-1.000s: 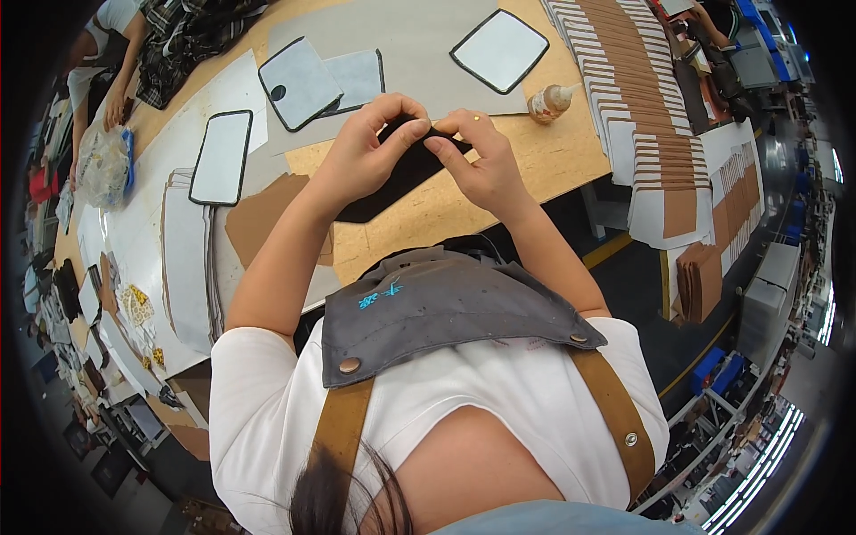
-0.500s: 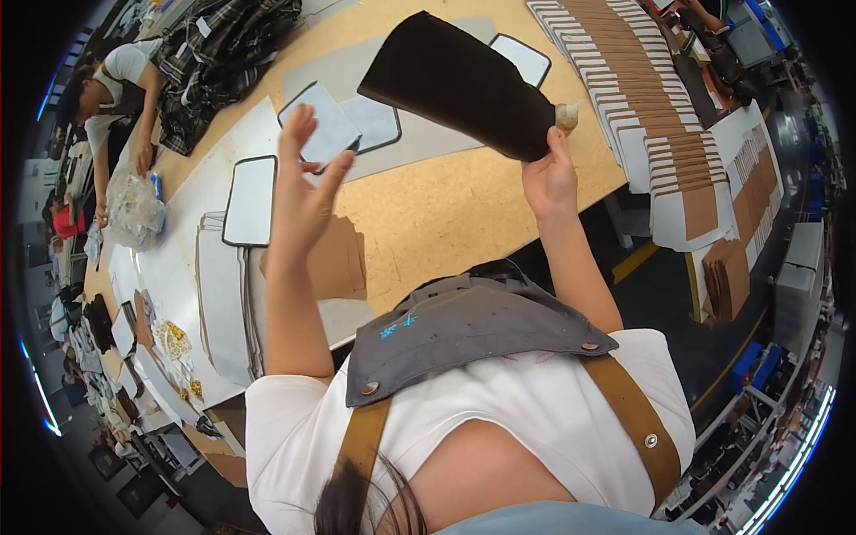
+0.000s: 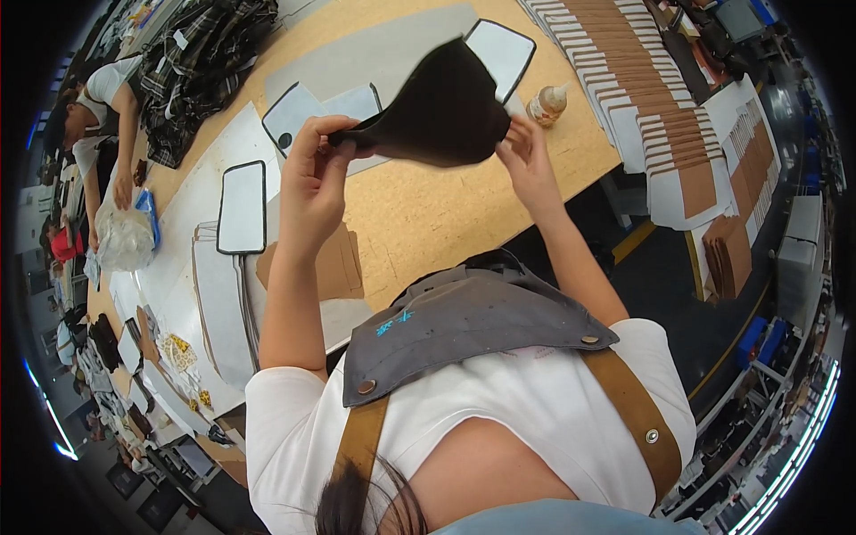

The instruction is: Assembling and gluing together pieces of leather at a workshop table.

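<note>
Left hand [image 3: 312, 187]: we pinch one end of the black piece [image 3: 437, 116] between thumb and fingers.
Right hand [image 3: 530, 165]: we pinch the opposite end at its edge, thumb below.
Black piece: we hold it between our hands, bent into a curve and raised above the desk [image 3: 419, 209].
Bottle [image 3: 547, 105]: on the desk near our right hand, not touching it.
Dark-edged white panel [image 3: 242, 207]: left of our left hand; we see another, partly covered, behind the black piece.
Far left: we see a co-worker's hand [image 3: 122, 192] at a clear plastic bag [image 3: 125, 241], near plaid fabric [image 3: 196, 85].
</note>
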Demonstrator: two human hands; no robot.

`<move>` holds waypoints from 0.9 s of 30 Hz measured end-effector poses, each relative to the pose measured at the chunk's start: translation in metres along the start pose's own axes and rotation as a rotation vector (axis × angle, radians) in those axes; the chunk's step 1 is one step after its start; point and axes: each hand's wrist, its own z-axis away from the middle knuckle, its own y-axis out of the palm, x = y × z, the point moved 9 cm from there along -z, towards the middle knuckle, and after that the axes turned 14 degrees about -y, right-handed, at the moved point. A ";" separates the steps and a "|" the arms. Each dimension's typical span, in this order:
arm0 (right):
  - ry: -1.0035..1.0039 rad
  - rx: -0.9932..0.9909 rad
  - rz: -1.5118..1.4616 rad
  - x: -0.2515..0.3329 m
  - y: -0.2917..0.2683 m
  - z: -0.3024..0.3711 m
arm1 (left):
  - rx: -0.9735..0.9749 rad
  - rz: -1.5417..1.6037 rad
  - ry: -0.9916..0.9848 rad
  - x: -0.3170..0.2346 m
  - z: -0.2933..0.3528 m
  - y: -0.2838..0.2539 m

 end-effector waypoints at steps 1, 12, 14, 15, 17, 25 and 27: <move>-0.157 0.036 0.217 0.024 -0.003 -0.014 | -0.009 -0.041 -0.011 -0.003 0.003 -0.002; -0.724 0.481 0.522 0.155 0.061 -0.048 | 0.102 -0.343 -0.035 -0.012 0.013 0.012; -0.390 0.588 0.340 0.123 0.067 -0.044 | 0.094 -0.351 -0.022 -0.011 0.014 0.010; -0.445 0.570 0.383 0.125 0.068 -0.043 | 0.080 -0.345 -0.026 -0.007 0.014 0.007; -0.408 0.569 0.352 0.120 0.068 -0.041 | 0.063 -0.337 -0.035 -0.004 0.015 0.006; -0.272 0.560 0.287 0.099 0.073 -0.022 | -0.095 -0.565 0.240 -0.008 0.029 0.023; -0.178 0.595 0.264 0.079 0.073 -0.009 | -0.050 -0.567 0.196 0.017 0.035 0.036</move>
